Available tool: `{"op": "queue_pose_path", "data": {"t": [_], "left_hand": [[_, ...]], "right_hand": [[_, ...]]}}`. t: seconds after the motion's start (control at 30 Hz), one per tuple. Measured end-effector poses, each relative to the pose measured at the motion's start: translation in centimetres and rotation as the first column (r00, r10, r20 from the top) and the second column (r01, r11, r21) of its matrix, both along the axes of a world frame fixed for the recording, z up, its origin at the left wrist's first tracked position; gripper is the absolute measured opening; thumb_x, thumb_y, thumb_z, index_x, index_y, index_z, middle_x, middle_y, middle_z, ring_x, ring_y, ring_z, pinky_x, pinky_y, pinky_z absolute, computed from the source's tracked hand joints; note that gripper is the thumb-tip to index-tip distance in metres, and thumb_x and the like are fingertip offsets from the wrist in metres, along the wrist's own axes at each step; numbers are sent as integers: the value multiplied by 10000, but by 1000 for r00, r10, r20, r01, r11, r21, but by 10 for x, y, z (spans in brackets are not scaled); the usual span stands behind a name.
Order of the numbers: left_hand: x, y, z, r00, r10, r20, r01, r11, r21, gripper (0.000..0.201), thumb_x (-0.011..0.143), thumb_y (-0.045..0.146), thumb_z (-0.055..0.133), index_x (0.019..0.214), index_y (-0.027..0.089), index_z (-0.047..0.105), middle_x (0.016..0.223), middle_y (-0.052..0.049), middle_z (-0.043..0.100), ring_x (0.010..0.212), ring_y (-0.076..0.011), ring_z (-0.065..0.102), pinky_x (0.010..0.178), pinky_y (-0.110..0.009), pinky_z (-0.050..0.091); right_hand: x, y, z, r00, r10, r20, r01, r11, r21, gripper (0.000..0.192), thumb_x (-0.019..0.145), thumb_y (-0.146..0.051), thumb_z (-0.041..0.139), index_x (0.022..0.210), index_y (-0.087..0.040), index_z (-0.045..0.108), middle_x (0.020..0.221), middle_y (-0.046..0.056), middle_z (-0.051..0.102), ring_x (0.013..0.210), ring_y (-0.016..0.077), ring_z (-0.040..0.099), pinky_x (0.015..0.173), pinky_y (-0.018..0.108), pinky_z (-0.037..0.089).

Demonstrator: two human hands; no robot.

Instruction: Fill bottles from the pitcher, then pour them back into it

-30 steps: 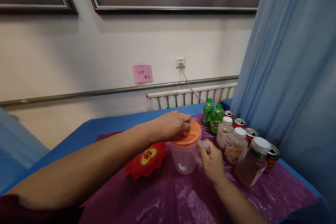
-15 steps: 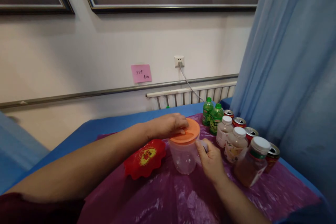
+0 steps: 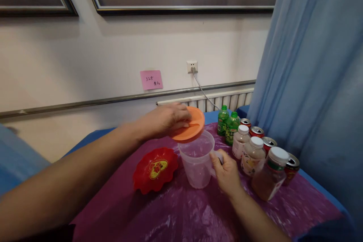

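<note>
mid-frame: left hand (image 3: 176, 118) pinching round orange plastic lid (image 3: 196, 131) | right hand (image 3: 227, 176) wrapped round clear plastic jug (image 3: 196, 170)'s handle (image 3: 218, 153) | lid could drop, tbh, if that pinch slips

— Holding what in the left hand (image 3: 176, 119)?
— Gripping an orange lid (image 3: 195, 126) from above, tilted, at the upper left of the open mouth of a clear jug (image 3: 195, 168); impossible to tell whether touching the rim.
— And with the right hand (image 3: 228, 174)?
— Grasping the jug by its handle (image 3: 212, 172), upright on a purple plastic sheet (image 3: 176, 219).
— Working beside what?
— Beside a scalloped red dish (image 3: 154, 170) with a yellow emblem, just left of the jug; at right, near two green bottles (image 3: 232, 130), three white-capped jars (image 3: 253, 159) and four cans (image 3: 269, 143).
— Facing what?
— Facing a pale wall (image 3: 127, 45) with a pink handwritten note (image 3: 151, 79) and a plugged-in socket (image 3: 192, 67); flanked at right by a blue curtain (image 3: 317, 83).
</note>
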State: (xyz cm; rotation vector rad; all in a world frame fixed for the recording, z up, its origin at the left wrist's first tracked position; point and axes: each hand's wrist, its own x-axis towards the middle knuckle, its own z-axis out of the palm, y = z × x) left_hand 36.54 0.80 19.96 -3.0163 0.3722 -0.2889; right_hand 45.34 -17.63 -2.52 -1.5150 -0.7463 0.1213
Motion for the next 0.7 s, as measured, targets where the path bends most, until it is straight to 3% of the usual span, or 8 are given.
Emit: {"op": "queue_pose_path", "data": {"t": [0.1,0.17,0.27,0.4,0.47,0.53,0.6,0.7], "left_hand": [[-48,13,-5,949,314,-6,-314,949,-21,223,940,380,510,969,214,657,891,-50,671,793,-189,585,700,-289,393],[-92,29,-23,828,559,-52,-561,826,-51,249,920,446,518,908,222,625,793,-24,665,677,-176,565,618,-283,349],[-165,61,-70,603,795,-65,-798,602,-25,286,899,478,499,796,222,571,720,-27,651,633,-190,553,593,-296,320],[-246,96,-147,386,901,-200,-917,399,29,328,889,498,433,796,219,579,717,-60,676,623,-226,599,582,-318,332],[-272,103,-179,354,906,-231,-926,374,48,347,902,483,390,842,214,601,769,-79,701,681,-246,643,599,-323,366],[-286,106,-201,324,907,-268,-934,351,61,361,900,483,391,910,211,629,851,-99,730,745,-265,681,622,-331,403],[-290,104,-211,327,899,-291,-932,358,60,374,897,492,407,941,214,653,909,-113,745,799,-283,700,665,-345,440],[-277,95,-208,376,896,-235,-921,388,7,397,904,494,425,1017,214,682,1027,-141,752,960,-320,703,810,-378,477]], "right_hand": [[0,-3,0,1000,8,-17,-8,1000,-6,466,917,-601,519,661,-219,442,596,-59,406,561,115,385,529,243,304],[-1,-5,0,999,16,-27,-16,1000,-9,462,920,-605,519,679,-214,470,608,-54,428,569,119,401,536,244,317],[-2,-8,-1,999,25,-37,-26,1000,-14,461,922,-611,517,696,-210,494,619,-48,448,576,125,413,539,247,326],[-5,-11,-3,999,10,-31,-10,1000,-11,445,926,-592,530,703,-208,511,632,-45,461,584,127,424,557,249,348],[-5,-14,-4,1000,-1,-30,1,1000,-10,432,930,-578,536,712,-205,527,635,-43,470,587,127,429,562,249,355],[-5,-16,-6,1000,-7,-21,6,1000,-8,416,932,-564,544,729,-201,551,644,-38,491,596,129,441,569,250,362],[-5,-17,-7,1000,-8,-9,8,1000,-2,394,931,-552,555,763,-197,579,658,-32,517,606,132,459,575,250,373],[-6,-18,-12,1000,-15,-13,15,1000,21,356,929,-534,575,831,-193,608,648,-35,521,583,132,459,549,247,373]]}}
